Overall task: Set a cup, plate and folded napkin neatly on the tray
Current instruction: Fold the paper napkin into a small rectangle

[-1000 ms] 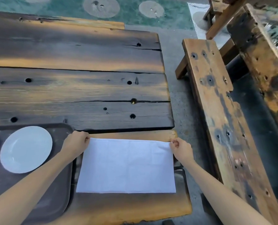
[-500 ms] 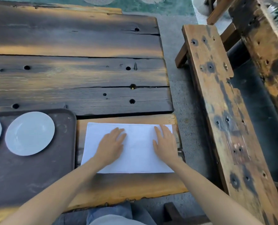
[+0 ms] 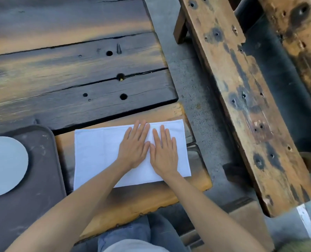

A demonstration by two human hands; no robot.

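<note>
Head view: white napkin [image 3: 100, 153] lies flat, folded, hemmed edges

Our left hand [image 3: 134, 149] and right hand [image 3: 164, 154] are bare, with no rings, watch or gloves that we can see. Our forearms behind them are bare too, and no sleeve reaches into view. Below the hands, between the forearms, we wear blue denim trousers [image 3: 132, 231], and a pale grey shirt hem [image 3: 132, 246] shows at the lower edge.
</note>
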